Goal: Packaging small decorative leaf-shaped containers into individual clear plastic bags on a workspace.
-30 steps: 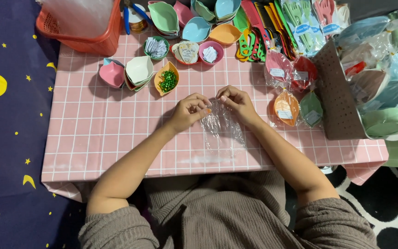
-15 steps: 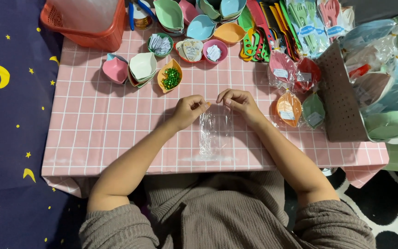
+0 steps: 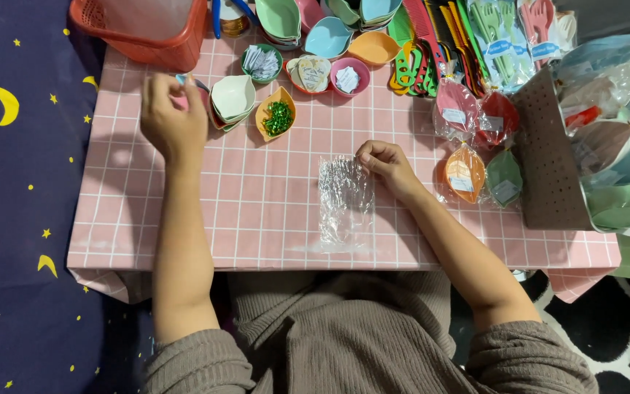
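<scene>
A clear bag (image 3: 345, 201) lies flat on the pink checked table (image 3: 257, 219), near the front edge and about midway across. The right hand (image 3: 386, 162) rests at the bag's far right corner, fingers curled narrow and pinching the plastic there against the table.

Just right of that hand lie wrapped leaf-shaped dishes: an orange one (image 3: 464, 174) and a green one (image 3: 503, 179) side by side, with a pink one (image 3: 455, 109) and a red one (image 3: 499, 113) beyond them. Further right stands a brown perforated bin (image 3: 548, 160) holding more wrapped dishes.

The left hand (image 3: 173, 117) is well apart from the bag, out at the far left of the table. Its fingers are bent narrow around the edge of a pink dish (image 3: 184, 98), most of which is hidden behind the hand; whether it is lifted I cannot tell. Just right of it sits a stack of white dishes (image 3: 232, 98), then an orange dish of green ties (image 3: 276, 115).

Beyond these stand three small round bowls: a green one (image 3: 262, 62) with paper slips, a red one (image 3: 310, 73) with tags, a pink one (image 3: 349, 77) with a paper scrap. At the far left corner is a red basket (image 3: 147, 36). Along the far edge are stacked dishes (image 3: 329, 29), combs (image 3: 417, 44) and packed cutlery (image 3: 504, 36).
</scene>
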